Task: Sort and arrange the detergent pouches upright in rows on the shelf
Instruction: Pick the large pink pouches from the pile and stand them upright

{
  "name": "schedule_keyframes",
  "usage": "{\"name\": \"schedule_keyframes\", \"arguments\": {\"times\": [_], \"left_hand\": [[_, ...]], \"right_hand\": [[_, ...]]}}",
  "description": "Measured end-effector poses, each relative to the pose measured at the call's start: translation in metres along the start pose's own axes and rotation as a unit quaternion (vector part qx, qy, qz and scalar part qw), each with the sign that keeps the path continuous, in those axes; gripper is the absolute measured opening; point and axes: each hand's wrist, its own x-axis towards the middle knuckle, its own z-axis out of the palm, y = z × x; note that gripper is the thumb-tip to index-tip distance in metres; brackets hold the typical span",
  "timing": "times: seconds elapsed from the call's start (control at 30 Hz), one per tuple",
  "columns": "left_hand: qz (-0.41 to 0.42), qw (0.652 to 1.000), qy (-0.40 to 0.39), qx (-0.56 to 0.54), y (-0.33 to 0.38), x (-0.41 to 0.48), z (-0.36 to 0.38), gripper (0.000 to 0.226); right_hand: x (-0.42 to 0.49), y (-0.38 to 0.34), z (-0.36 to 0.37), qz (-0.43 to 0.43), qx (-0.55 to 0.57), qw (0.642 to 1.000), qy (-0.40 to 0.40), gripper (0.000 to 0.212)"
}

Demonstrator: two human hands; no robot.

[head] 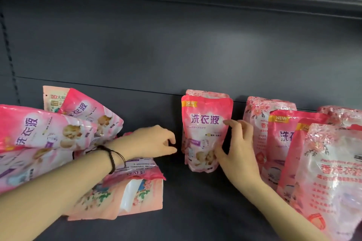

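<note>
Item: upright pouch, mid-shelf. I see the right hand at its 3 o'clock, pinching its edge; the left hand at 9 o'clock, loosely curled, empty.

dark shelf | left: toppled pouches, heaped | centre and right: upright pouches

Head view — close, facing down onto shelf.
</note>
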Motion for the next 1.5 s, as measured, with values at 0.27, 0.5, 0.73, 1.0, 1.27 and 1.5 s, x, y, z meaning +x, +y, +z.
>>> {"name": "schedule_keyframes", "arguments": {"times": [0.27,0.5,0.73,1.0,1.27,1.5], "left_hand": [[0.054,0.968,0.052,0.240,-0.049,-0.075,-0.025,0.031],[0.096,0.972,0.011,0.213,-0.071,-0.107,-0.022,0.029],[0.157,0.953,0.051,0.255,-0.101,-0.119,-0.030,0.035],[0.171,0.972,0.097,0.128,-0.121,-0.124,-0.015,0.042],[0.111,0.989,0.089,0.032,-0.127,-0.111,-0.011,0.052],[0.016,0.895,0.197,-0.400,-0.121,-0.063,-0.016,0.021]], "right_hand": [[0.039,-0.072,-0.019,-0.285,-0.286,0.847,-0.346,0.018],[0.024,-0.096,0.024,-0.313,-0.278,0.823,-0.384,0.034],[0.012,-0.122,0.042,-0.345,-0.284,0.830,-0.334,0.036],[-0.007,-0.139,0.068,-0.276,-0.356,0.812,-0.370,0.011],[0.037,-0.150,0.050,-0.217,-0.255,0.910,-0.243,0.023],[0.081,-0.157,0.055,-0.151,-0.089,0.976,-0.126,0.017]]}}
